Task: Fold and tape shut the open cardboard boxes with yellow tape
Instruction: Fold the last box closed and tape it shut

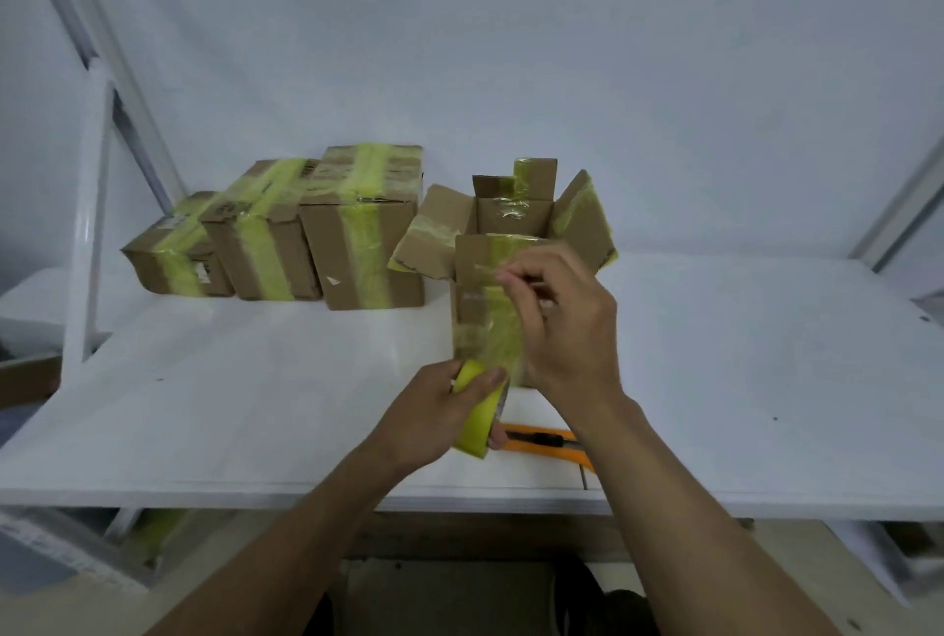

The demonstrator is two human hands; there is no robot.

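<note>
Just right of the frame's centre an open cardboard box [480,257] stands on a white table [255,405], its four flaps up and splayed outward, with patches of yellow and clear tape showing on the flaps and the front wall. Below it, in the lower middle of the frame, the left hand [434,418] grips a roll of yellow tape [477,413], fingers and thumb curled round its rim, the roll held on edge just in front of the foot of the box. From the roll a strip of tape [498,329], translucent yellow, runs upward over the front wall of the box. The right hand [572,329] is raised in front of the box, its thumb and fingertips pinching the upper end of that strip near the top edge of the front flap. Whether the strip is stuck to the cardboard along its length cannot be told. Under the right wrist an orange utility knife [546,438] lies flat on the table, partly hidden by the arm. In the middle left of the frame three closed boxes [357,237] stand side by side, touching, each banded with yellow tape across the top and down the front. A white metal frame [92,206] rises at the left edge.
</note>
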